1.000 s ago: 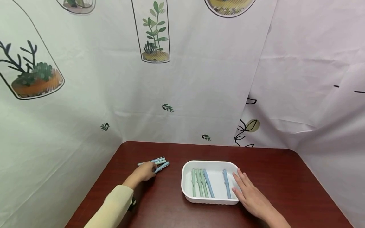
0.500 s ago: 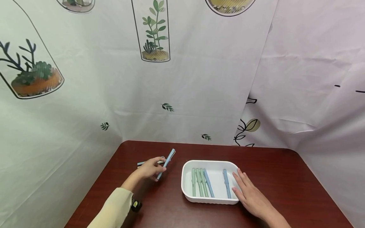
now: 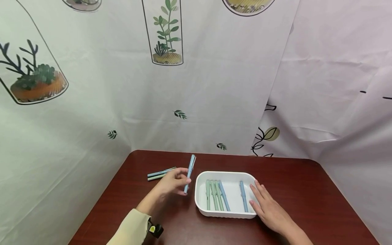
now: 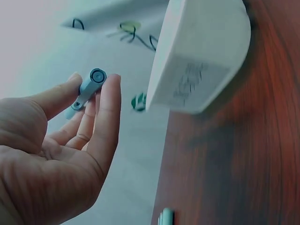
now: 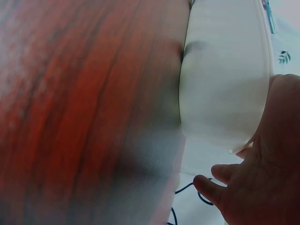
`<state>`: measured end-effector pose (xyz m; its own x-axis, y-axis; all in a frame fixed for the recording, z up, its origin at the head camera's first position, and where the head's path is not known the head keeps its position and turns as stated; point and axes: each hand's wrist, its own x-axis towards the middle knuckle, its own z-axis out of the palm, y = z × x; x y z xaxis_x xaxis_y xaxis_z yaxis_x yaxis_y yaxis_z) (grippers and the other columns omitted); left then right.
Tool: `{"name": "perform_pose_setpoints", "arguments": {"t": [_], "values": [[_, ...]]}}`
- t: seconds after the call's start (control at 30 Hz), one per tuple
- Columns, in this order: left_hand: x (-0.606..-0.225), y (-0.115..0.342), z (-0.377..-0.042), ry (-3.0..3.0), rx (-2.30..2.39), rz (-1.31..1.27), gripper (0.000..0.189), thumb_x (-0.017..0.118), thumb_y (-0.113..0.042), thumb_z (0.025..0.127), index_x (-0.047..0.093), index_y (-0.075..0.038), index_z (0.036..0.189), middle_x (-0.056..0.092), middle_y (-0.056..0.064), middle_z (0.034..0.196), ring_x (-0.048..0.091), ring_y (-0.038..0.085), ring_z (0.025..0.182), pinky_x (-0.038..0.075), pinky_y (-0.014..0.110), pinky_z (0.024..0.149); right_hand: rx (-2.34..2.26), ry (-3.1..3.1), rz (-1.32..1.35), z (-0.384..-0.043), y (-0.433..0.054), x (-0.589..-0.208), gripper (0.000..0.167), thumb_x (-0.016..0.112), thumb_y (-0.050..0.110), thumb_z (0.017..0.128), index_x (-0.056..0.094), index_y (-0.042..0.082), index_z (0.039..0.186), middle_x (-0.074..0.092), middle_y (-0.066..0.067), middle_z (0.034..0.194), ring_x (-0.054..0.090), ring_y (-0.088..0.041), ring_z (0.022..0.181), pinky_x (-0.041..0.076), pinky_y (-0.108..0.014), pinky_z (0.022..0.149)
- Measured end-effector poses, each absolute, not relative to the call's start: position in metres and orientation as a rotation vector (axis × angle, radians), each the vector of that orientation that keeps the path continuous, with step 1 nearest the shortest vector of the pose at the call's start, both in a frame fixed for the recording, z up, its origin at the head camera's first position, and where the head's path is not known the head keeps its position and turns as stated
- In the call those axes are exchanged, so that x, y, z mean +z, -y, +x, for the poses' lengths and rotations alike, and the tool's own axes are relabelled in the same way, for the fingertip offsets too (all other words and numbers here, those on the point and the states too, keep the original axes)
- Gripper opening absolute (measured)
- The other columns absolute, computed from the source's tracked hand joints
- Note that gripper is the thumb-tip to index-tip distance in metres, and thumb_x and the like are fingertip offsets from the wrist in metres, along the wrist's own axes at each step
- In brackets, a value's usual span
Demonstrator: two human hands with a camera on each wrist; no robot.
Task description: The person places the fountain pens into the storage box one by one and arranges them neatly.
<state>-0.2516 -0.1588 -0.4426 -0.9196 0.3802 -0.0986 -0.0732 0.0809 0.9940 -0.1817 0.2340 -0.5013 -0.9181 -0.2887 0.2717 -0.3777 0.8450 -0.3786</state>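
My left hand [image 3: 174,182] pinches a light blue pen [image 3: 190,170] between thumb and fingers, above the table just left of the white tray [image 3: 226,214]. In the left wrist view the pen [image 4: 92,84] points its round end at the camera. Inside the tray, several green pens [image 3: 213,195] lie side by side at the left, with a blue pen [image 3: 224,197] slanting against them. Another blue pen [image 3: 243,196] lies apart on the right. My right hand [image 3: 271,211], fingers straight, rests at the tray's right rim.
Behind my left hand, a blue pen [image 3: 159,173] and a green pen [image 3: 157,177] lie on the dark red table [image 3: 294,180]. A pale printed cloth [image 3: 214,102] hangs behind the table and along its sides.
My left hand has picked the blue pen off the group on the table, lifted it, and carried it right towards the tray. My right hand has stayed at the rim.
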Motion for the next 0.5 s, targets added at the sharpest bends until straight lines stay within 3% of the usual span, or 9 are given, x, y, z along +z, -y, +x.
{"name": "perform_pose_setpoints", "arguments": {"t": [0.5], "values": [[-0.446,0.100,-0.236,-1.951,1.799,0.332,0.050,0.074,0.000,0.088,0.051,0.005,0.132,0.063,0.010,0.098,0.070,0.018,0.082,0.062,0.038,0.064,0.655,2.806,0.519,-0.180,-0.233,-0.500,0.058,0.057,0.033,0.104,0.042,0.008,0.155,0.031,-0.018,0.163,0.034,-0.050,0.144,0.040,-0.064,0.107]]}}
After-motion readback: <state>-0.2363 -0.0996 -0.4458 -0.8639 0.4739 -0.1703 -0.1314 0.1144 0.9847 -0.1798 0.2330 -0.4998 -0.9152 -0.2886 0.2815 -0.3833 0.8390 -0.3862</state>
